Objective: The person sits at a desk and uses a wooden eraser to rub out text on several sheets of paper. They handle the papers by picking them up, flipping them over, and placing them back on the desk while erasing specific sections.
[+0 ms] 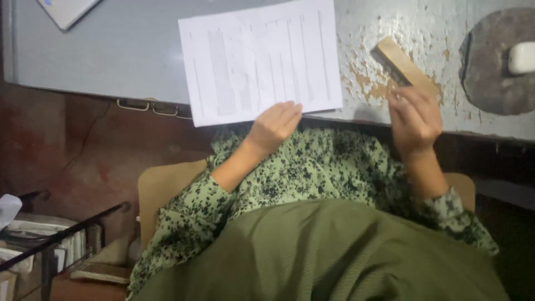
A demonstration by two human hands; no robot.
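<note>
Peeling grey table: left hand pinches white sheet, right hand grips wooden block.

The grey surface runs across the top of the frame, its paint peeling at the upper right, with a white sheet of paper in the middle and a round grey stone at the far right.
</note>
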